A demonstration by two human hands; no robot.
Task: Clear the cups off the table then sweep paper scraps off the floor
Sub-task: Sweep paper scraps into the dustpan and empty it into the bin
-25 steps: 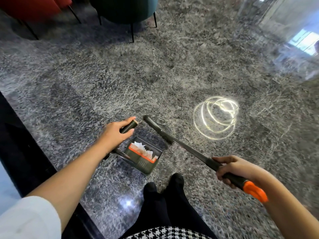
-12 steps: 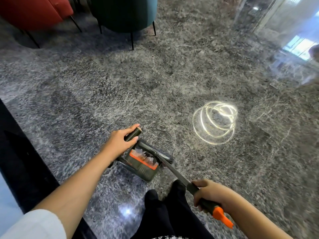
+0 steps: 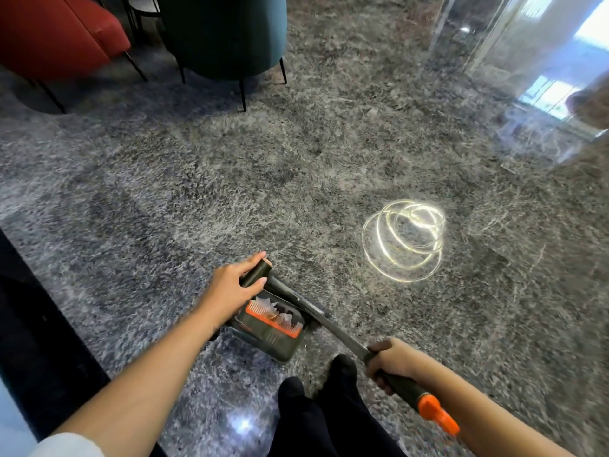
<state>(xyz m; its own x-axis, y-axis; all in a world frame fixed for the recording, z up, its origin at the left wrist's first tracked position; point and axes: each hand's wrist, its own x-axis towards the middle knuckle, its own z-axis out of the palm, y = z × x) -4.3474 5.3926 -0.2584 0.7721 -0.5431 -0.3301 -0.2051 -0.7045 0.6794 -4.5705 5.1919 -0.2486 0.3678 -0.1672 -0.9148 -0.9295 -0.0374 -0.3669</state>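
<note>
A dark green dustpan with an orange comb strip stands on the grey marble floor just in front of my feet. White paper scraps lie inside it. My left hand grips the top of the dustpan's upright handle. My right hand grips the broom handle near its orange end. The broom head lies at the far edge of the pan's mouth. No cups are in view.
A red chair and a teal chair on thin black legs stand at the far left. A glass wall runs along the far right. A black strip borders the floor on the left. A ring-shaped light reflection shines on the floor.
My right hand pulled the broom back toward me, bringing its head from beyond the pan to the pan's mouth. My left hand kept its grip on the dustpan handle.
</note>
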